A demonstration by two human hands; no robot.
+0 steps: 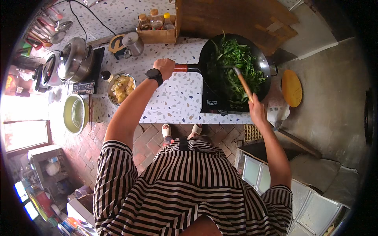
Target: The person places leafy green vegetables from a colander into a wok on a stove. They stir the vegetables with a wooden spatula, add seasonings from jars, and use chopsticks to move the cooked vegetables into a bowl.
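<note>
A black wok (pixel 211 78) sits on a Supor cooktop (pixel 218 106), with leafy greens (pixel 240 56) heaped over its right half. My left hand (pixel 164 67) is closed around the end of the wok's red and black handle (pixel 180 68). In my right hand (pixel 257 110) is the wooden handle of a wok spatula (pixel 244 84). The tool's metal end reaches into the greens, and its blade is hidden among the leaves and dark pan. Left of my left forearm stands a patterned bowl (pixel 110 93) of cut pale yellow pieces (pixel 121 88), possibly potato.
Behind the handle are a metal jug (pixel 134 44) and a cardboard box (pixel 156 37) holding several bottles. A steel pot (pixel 75 63) occupies another cooktop (pixel 84 88) at left, near a green colander (pixel 76 115). Right of the wok, a yellow round board (pixel 292 88) leans by the wall.
</note>
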